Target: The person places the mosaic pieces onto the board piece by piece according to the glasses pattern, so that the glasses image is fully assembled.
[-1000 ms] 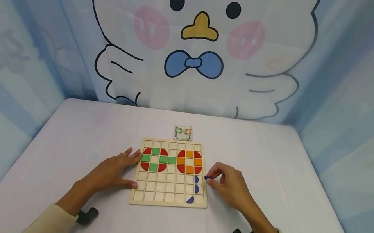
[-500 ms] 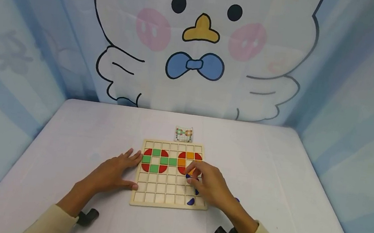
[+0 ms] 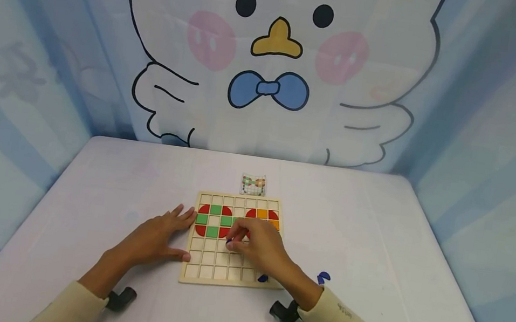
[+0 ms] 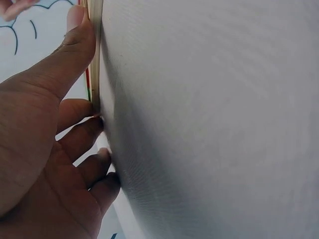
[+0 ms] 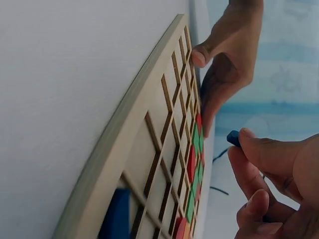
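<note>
A wooden grid board point(image 3: 208, 258) lies on the table, holding red quarter-round tiles point(image 3: 200, 230), green square tiles point(image 3: 215, 210) and orange square tiles point(image 3: 262, 214). My left hand point(image 3: 157, 237) rests against its left edge, thumb on the frame and fingers spread along the side. Over the middle of the grid, my right hand point(image 3: 260, 245) pinches a small blue tile point(image 5: 232, 138) between thumb and index finger, raised above the board in the right wrist view. Another blue tile point(image 3: 263, 278) sits in the bottom row. The right hand and forearm cover part of the board's right side.
Behind the board lies a small pattern card point(image 3: 253, 185) with a printed grid. Loose blue tiles point(image 3: 324, 276) lie on the white table point(image 3: 354, 212) to the right, beside my right forearm. A printed curtain point(image 3: 262, 129) hangs along the table's far side.
My right hand has moved left from beside the board's right edge to over its middle, carrying the blue tile. Loose blue tiles at the right have come into view. The left hand has stayed put.
</note>
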{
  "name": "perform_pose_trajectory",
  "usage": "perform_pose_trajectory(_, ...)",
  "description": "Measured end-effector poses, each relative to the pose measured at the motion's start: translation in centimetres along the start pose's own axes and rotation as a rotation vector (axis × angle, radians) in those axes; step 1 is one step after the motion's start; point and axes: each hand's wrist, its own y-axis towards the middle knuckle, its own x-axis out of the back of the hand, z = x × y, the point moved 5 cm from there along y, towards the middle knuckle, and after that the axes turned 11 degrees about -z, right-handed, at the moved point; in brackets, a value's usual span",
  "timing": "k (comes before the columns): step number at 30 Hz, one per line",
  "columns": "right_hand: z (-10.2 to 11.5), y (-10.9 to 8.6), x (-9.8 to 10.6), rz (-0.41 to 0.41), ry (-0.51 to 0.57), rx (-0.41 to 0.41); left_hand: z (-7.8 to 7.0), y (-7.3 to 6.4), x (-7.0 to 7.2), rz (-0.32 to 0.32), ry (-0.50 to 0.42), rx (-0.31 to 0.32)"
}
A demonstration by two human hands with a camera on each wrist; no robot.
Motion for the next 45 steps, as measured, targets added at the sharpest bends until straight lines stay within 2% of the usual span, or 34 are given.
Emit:
perform_pose_trajectory(9,1.4,2.3,-3.2,0.098,0.019,0.007,-0.1,-0.1,0.2,-0.001,-0.011,-0.017)
perform_pose_trajectory(15,1.8,3.5,-4.9,0.121,-0.005,0.000,0.0,-0.1,0.3,-0.005,-0.015,-0.041)
perform_pose_trajectory(23,1.8,4.1,-6.5,0.143,-0.049,-0.023,-0.1,-0.1,0.4,-0.010,-0.020,-0.049)
perform_pose_trajectory(38,2.3,4.0,-6.4,0.172,-0.101,-0.002,0.0,0.0,0.4,-0.016,-0.014,-0.051)
perform_pose_trajectory(45,2.1,3.5,-5.7,0.125,-0.092,0.026,-0.1,0.0,0.4,-0.018,-0.006,-0.050)
